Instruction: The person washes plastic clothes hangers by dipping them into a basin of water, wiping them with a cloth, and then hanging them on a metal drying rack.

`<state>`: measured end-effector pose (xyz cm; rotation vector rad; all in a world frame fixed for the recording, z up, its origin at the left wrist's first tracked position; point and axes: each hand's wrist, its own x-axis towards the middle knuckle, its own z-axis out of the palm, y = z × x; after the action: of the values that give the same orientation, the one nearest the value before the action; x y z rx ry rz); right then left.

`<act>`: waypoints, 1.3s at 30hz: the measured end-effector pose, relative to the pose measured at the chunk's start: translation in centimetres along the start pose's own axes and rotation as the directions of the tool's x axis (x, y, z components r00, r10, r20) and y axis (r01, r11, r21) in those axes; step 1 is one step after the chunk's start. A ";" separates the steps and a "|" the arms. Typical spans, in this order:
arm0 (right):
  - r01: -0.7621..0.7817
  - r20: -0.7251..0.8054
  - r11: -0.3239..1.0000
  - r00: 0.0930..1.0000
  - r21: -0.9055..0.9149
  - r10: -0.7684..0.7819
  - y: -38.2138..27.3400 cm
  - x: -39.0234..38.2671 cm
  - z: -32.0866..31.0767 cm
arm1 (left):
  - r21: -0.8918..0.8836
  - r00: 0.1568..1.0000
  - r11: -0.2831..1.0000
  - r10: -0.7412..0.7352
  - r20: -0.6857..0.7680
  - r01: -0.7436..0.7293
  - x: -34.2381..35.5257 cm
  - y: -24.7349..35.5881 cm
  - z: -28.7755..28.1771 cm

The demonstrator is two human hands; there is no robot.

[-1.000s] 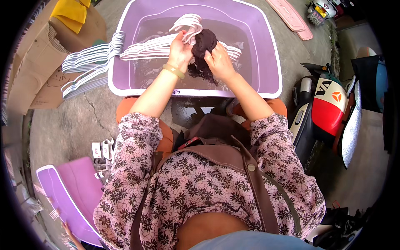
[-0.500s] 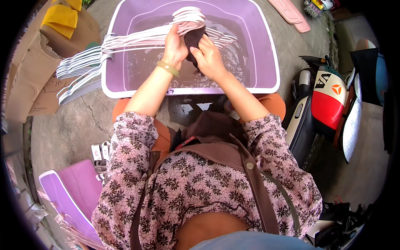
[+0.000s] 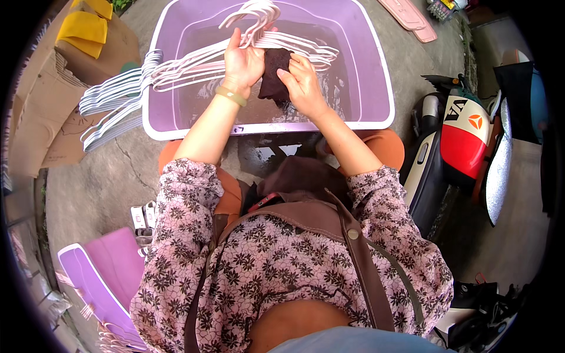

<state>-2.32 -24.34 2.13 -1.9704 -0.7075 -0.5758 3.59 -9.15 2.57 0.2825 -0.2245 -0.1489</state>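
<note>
My left hand (image 3: 241, 66), with a yellowish bangle at the wrist, grips a bundle of pale pink-white hangers (image 3: 254, 20), its fingers partly hidden behind them. The hooks point up over a lavender plastic tub (image 3: 376, 88) holding murky grey water. My right hand (image 3: 301, 82) pinches a dark brown cloth (image 3: 272, 76) just below the hooks, beside my left palm, and the cloth hangs down over the water. Another stack of white hangers (image 3: 112, 94) hangs outside the tub's left rim.
Cardboard with a yellow cloth (image 3: 82, 32) stands at left. A pink lid (image 3: 406, 17) lies behind the tub. A red, cream and black scooter (image 3: 462, 153) is at right. White sandals (image 3: 141, 215) and a second purple plastic piece (image 3: 112, 259) lie at lower left.
The hanger bundle has shifted left and its hooks have turned and risen. The dark cloth, bunched earlier, now hangs flatter between my hands, and my right hand has moved slightly lower.
</note>
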 end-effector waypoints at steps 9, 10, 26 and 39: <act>-0.187 -0.208 0.837 0.920 0.514 0.333 -2.4 0.3 -0.8 | -0.176 0.995 0.984 -0.015 -0.098 -0.002 0.2 0.1 1.4; -0.174 -0.226 0.837 0.917 0.519 0.330 -2.8 0.3 -0.9 | -0.181 0.992 0.983 -0.015 -0.122 -0.007 0.2 0.2 1.6; 0.124 -0.093 0.976 0.985 -0.179 -0.142 -1.8 2.5 2.6 | -0.009 0.982 1.000 0.006 -0.191 -0.008 -0.2 -0.3 -1.3; -0.433 -0.190 0.876 0.861 0.213 0.472 4.9 -1.9 -0.9 | -0.128 0.998 0.990 -0.063 0.003 0.063 -0.1 1.8 -0.3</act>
<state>-0.49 -27.58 -1.69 -1.7902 -0.1194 -0.4340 3.76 -7.32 2.77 0.1625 -0.2043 -0.2250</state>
